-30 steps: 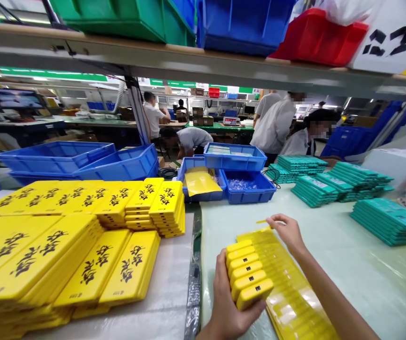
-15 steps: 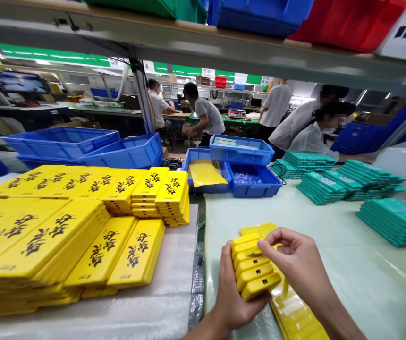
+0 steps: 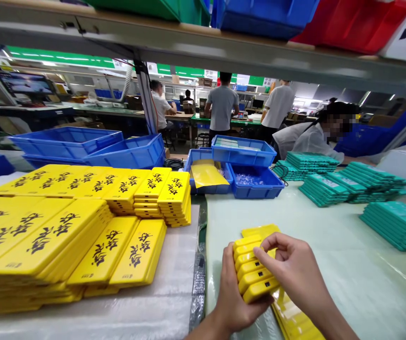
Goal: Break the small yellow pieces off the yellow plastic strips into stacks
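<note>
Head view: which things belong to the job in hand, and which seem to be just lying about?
In the job:
- yellow cases, held by the left hand
- right hand, at those cases
- yellow film sheet, beneath
- probably the matching yellow stacks

Seemingly lying about:
- teal stacks
- red bin
- monitor

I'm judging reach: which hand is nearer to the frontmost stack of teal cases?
Right. The right hand is left of that teal stack; the left hand is farther left, holding yellow cases.
</note>
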The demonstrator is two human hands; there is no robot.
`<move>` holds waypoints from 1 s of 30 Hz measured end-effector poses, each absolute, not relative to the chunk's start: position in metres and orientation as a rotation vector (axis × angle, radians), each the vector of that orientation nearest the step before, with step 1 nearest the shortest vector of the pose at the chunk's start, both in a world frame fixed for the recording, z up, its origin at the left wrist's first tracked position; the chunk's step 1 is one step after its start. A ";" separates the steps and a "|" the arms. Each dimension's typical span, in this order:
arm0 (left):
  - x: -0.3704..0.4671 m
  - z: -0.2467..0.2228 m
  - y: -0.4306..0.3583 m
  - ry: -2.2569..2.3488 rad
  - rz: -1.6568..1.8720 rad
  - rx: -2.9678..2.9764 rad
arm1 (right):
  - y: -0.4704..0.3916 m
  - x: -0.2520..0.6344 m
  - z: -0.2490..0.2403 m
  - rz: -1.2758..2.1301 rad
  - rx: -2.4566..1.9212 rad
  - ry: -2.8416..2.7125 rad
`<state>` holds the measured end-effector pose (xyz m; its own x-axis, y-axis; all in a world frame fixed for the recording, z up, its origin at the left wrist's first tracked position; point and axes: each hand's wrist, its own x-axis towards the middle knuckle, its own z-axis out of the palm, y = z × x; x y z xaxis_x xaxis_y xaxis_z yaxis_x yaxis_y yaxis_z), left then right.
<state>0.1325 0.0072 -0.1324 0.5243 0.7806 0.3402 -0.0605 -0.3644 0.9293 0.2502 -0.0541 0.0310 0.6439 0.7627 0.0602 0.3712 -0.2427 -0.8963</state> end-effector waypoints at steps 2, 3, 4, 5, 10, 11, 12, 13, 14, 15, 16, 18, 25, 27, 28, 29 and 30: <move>0.132 -0.132 0.007 0.607 1.005 1.701 | -0.054 0.251 0.031 0.460 -1.866 -0.930; 0.132 -0.131 0.007 0.599 1.008 1.692 | -0.054 0.251 0.032 0.450 -1.877 -0.952; 0.132 -0.129 0.007 0.586 1.014 1.690 | -0.053 0.253 0.032 0.434 -1.895 -0.989; 0.132 -0.127 0.007 0.570 1.021 1.695 | -0.052 0.254 0.033 0.407 -1.934 -1.035; 0.131 -0.114 0.008 0.521 1.068 1.736 | -0.046 0.280 0.050 0.170 -2.317 -1.189; 0.131 -0.113 0.008 0.517 1.070 1.737 | -0.047 0.289 0.056 0.192 -2.290 -1.195; 0.131 -0.112 0.008 0.512 1.070 1.737 | -0.049 0.297 0.061 0.257 -2.204 -1.204; 0.131 -0.112 0.008 0.508 1.070 1.735 | -0.052 0.305 0.066 0.349 -2.088 -1.204; 0.131 -0.113 0.008 0.506 1.070 1.732 | -0.055 0.311 0.070 0.437 -1.974 -1.185; 0.131 -0.114 0.008 0.507 1.069 1.730 | -0.059 0.317 0.073 0.507 -1.885 -1.156; 0.131 -0.116 0.008 0.509 1.068 1.729 | -0.063 0.320 0.075 0.555 -1.828 -1.130; 0.132 -0.118 0.009 0.513 1.067 1.722 | -0.069 0.322 0.074 0.583 -1.794 -1.095; 0.132 -0.111 0.009 0.500 1.075 1.717 | -0.073 0.306 0.062 0.465 -1.722 -1.078; 0.132 -0.109 0.010 0.507 1.079 1.718 | -0.073 0.298 0.059 0.516 -1.736 -1.029; 0.132 -0.109 0.010 0.507 1.077 1.715 | -0.072 0.294 0.057 0.541 -1.740 -1.008; 0.132 -0.109 0.010 0.504 1.072 1.712 | -0.071 0.289 0.055 0.564 -1.738 -0.993; 0.132 -0.110 0.010 0.500 1.067 1.707 | -0.071 0.284 0.053 0.581 -1.734 -0.976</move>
